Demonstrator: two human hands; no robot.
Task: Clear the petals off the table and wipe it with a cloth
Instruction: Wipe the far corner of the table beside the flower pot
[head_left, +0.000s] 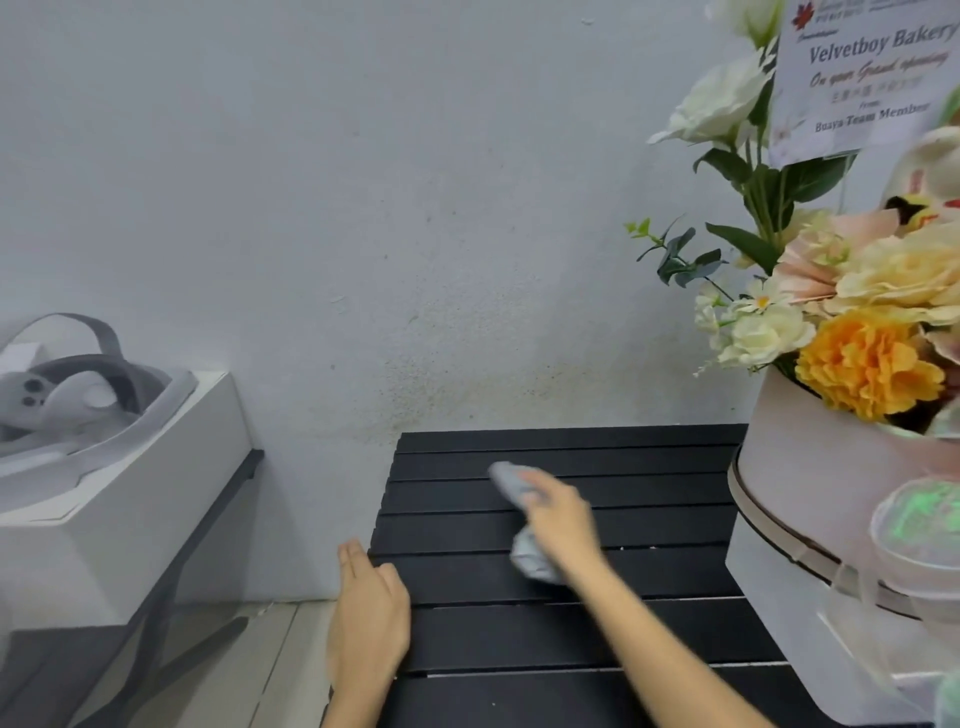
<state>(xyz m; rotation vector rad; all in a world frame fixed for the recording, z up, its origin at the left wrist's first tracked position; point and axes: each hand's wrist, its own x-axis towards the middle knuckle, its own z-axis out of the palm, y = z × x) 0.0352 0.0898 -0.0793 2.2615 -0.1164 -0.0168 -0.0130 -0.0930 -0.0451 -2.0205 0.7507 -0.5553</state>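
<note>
My right hand (558, 512) is closed on the grey cloth (519, 519), pressing it onto the black slatted counter (519, 696), mid-slats, blurred. My left hand (369, 618) is open, flat, holding nothing, at the counter's left edge. The cloth is bunched; its long axis runs from the far-left end near my fingertips back toward my wrist, far end pointing away-left. No petals that I can make out, only pale specks in a slat gap (639, 547). Risks, as I judge: a sweep right knocks the flower box (810, 499) just beside, shedding more petals; cloth snags in the gaps; specks get pushed down between slats.
</note>
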